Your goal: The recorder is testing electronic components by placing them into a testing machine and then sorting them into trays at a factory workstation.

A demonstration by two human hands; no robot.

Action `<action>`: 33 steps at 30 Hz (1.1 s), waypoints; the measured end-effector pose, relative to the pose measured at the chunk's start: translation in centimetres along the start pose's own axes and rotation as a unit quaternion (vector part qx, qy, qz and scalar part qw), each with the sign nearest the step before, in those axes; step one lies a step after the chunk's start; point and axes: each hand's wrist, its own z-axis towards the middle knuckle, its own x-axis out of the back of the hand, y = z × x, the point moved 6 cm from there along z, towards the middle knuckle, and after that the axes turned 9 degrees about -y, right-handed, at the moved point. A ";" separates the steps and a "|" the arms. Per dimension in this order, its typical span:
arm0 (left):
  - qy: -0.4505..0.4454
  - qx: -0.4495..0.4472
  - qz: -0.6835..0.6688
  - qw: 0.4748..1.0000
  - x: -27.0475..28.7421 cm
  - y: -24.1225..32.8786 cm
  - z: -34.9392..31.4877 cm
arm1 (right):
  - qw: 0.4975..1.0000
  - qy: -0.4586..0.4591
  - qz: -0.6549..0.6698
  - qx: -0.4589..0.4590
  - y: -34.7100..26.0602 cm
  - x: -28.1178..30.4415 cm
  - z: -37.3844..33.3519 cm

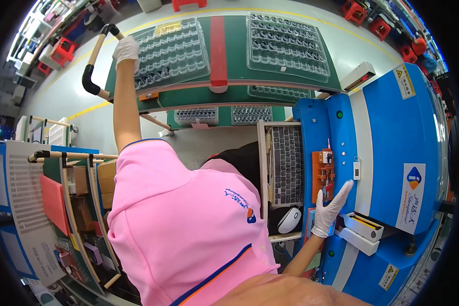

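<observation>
Remotely, I see the white-gloved left hand [126, 49] at a clear, pocketed plastic tray's [189, 69] left edge, finger closure unclear; a bump could spill dark pieces [150, 76]. White-gloved right hand [331, 211], well right of the tray: thumb and fingers apart.

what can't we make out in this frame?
Head view, all:
- Left hand: fingertips hidden behind its own back.
- Tray on the middle shelf: far part hidden by the upper shelf.
- Dark parts in the upper right tray: too small to identify.

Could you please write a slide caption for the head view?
A gloved left hand at the edge of a clear compartmented tray; the gloved right hand, open, beside a blue machine.
</observation>
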 end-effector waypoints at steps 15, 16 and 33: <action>-0.051 -0.036 -0.067 0.996 -7.9 -4.7 8.8 | 0.999 -0.023 0.024 -0.019 1.9 1.6 -2.0; -0.047 -0.062 -0.007 0.997 -7.6 -5.0 10.1 | 0.999 -0.020 0.025 -0.028 1.9 1.9 -2.2; -0.299 -0.313 -0.521 0.736 5.7 16.4 -8.4 | 0.994 0.010 -0.106 0.019 -1.2 -3.5 8.0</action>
